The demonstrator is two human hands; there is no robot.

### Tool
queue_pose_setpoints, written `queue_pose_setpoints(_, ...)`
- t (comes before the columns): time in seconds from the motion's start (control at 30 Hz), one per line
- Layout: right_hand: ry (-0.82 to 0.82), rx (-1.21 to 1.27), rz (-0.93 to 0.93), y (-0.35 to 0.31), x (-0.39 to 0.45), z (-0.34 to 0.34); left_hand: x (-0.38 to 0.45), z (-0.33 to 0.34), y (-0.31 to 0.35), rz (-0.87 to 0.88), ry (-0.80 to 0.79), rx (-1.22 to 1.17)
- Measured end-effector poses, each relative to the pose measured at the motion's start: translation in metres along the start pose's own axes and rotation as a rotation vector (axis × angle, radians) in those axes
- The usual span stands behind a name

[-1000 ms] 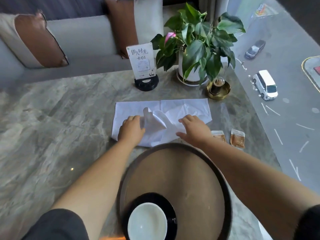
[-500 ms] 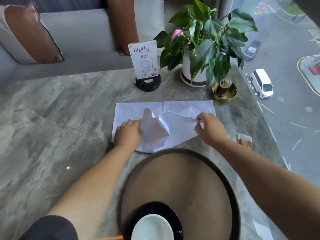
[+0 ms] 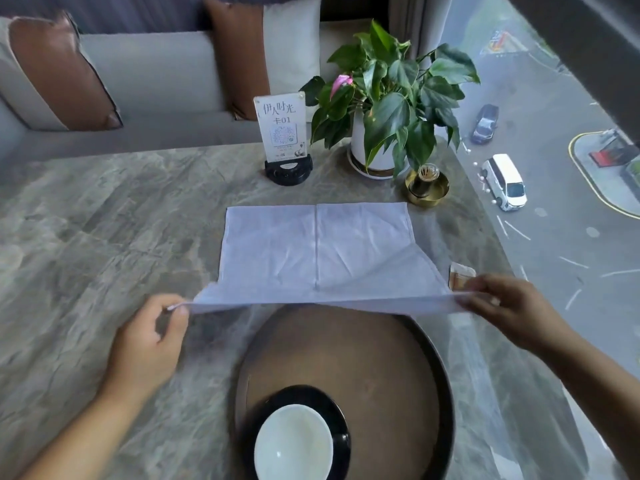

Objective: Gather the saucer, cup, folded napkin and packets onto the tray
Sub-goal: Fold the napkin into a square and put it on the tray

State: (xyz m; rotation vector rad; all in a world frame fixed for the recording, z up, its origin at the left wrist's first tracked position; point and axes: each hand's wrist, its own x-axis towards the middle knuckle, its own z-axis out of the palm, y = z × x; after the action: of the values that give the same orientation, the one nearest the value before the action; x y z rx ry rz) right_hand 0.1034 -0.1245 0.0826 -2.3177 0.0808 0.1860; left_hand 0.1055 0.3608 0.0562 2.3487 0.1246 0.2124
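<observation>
A white napkin (image 3: pixel 318 251) lies spread open on the marble table, its near edge lifted. My left hand (image 3: pixel 149 341) pinches the near left corner and my right hand (image 3: pixel 509 306) pinches the near right corner, stretching that edge taut above the tray's far rim. The round brown tray (image 3: pixel 381 368) with a dark rim sits close to me. On its near part stands a black saucer (image 3: pixel 343 424) with a white cup (image 3: pixel 294 445) on it. One brown packet (image 3: pixel 460 275) shows just beyond my right hand, partly hidden.
A table sign (image 3: pixel 284 133) on a black base, a potted plant (image 3: pixel 384 109) and a small gold dish with a holder (image 3: pixel 427 187) stand along the table's far side. The table's right edge meets a window over a street. A sofa with cushions lies behind.
The crumpled napkin has been opened flat. Both hands moved apart and toward me, each now pinching a near corner and lifting that edge. The camera view tilted up slightly.
</observation>
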Motion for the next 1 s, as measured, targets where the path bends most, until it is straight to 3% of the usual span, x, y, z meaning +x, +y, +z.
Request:
queue_pose_setpoints(0.13,-0.063,0.027,0.048,0.007,-0.005,0.003,-0.007,-0.002,-0.01,-0.019,-0.056,-0.02)
queue_pose_setpoints(0.4,0.277,0.114,0.118,0.0,0.126,0.03,0.119,0.065,-0.016,-0.202,0.005,-0.029)
queue_pose_setpoints(0.63,0.25,-0.033,0.245,0.019,0.217,0.059,0.186,0.107,-0.022,-0.204,-0.023,0.11)
queue_pose_setpoints(1.0,0.233,-0.229,0.296,0.042,0.245,0.078,0.204,0.141,-0.053,-0.228,-0.081,0.244)
